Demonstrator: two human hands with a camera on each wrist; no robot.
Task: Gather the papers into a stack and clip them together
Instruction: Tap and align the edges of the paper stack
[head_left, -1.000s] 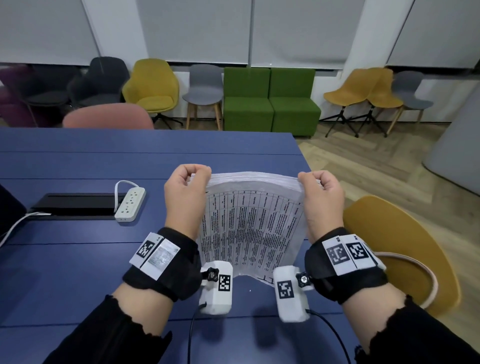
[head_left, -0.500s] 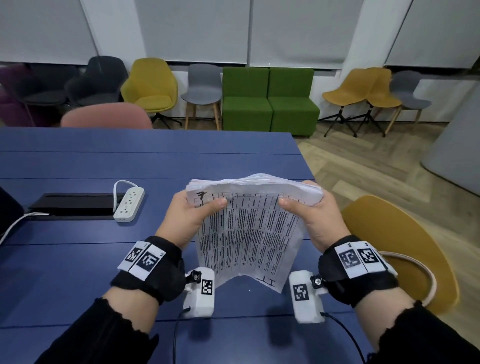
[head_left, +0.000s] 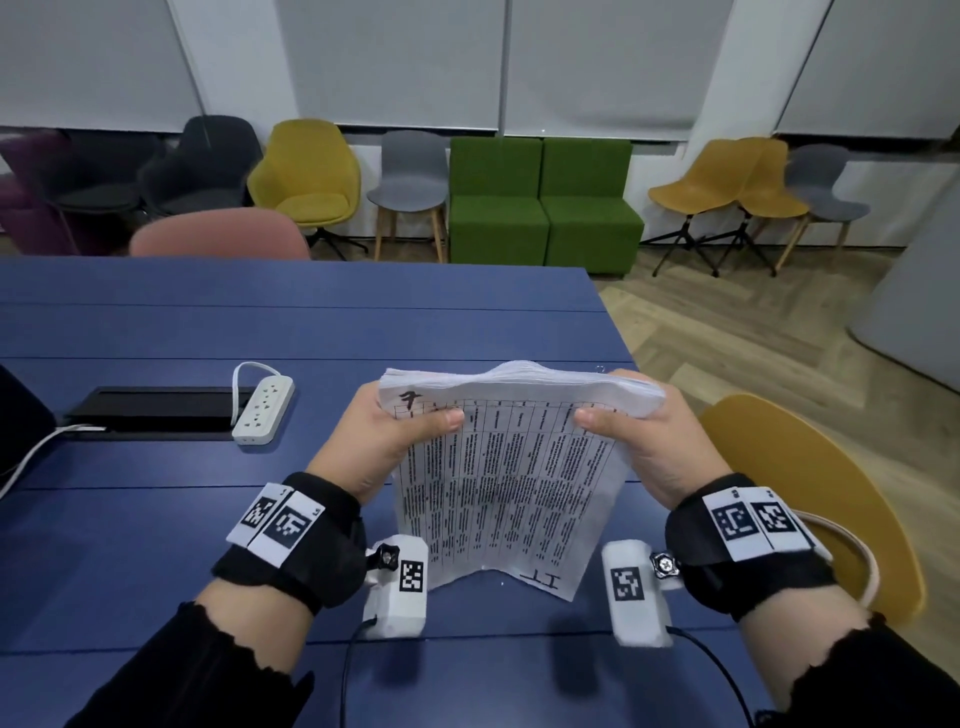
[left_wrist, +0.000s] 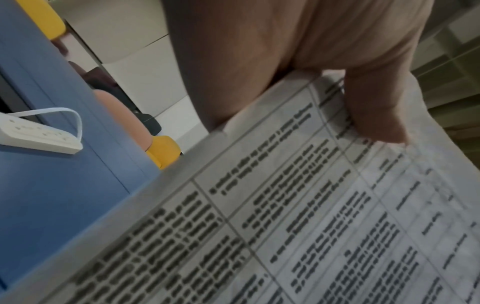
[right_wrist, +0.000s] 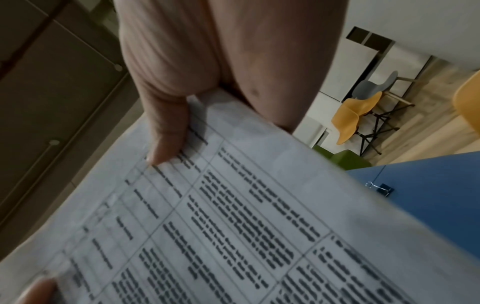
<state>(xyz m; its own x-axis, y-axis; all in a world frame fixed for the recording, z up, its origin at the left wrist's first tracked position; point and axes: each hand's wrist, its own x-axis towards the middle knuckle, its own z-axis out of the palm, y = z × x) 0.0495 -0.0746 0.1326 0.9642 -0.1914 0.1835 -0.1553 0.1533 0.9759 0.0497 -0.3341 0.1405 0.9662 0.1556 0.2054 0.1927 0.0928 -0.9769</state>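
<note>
Both hands have turned since a second ago: back then the fists were curled over the top of the papers (head_left: 511, 467), and now the thumbs lie flat on the front page. From the head view, the left hand (head_left: 387, 441) and right hand (head_left: 641, 441) each pinch a top corner, thumb in front and fingers behind, so the stack stands up with its bottom edge on the blue table (head_left: 156, 519). Between the thumbs the top edge bulges up. Only the right wrist view shows a small black clip (right_wrist: 384, 189) lying on the table past the fingers. Only the left wrist view shows the thumb (left_wrist: 374, 107) up close, pressing the printed page, with a white power strip (left_wrist: 39, 135) off to its side.
</note>
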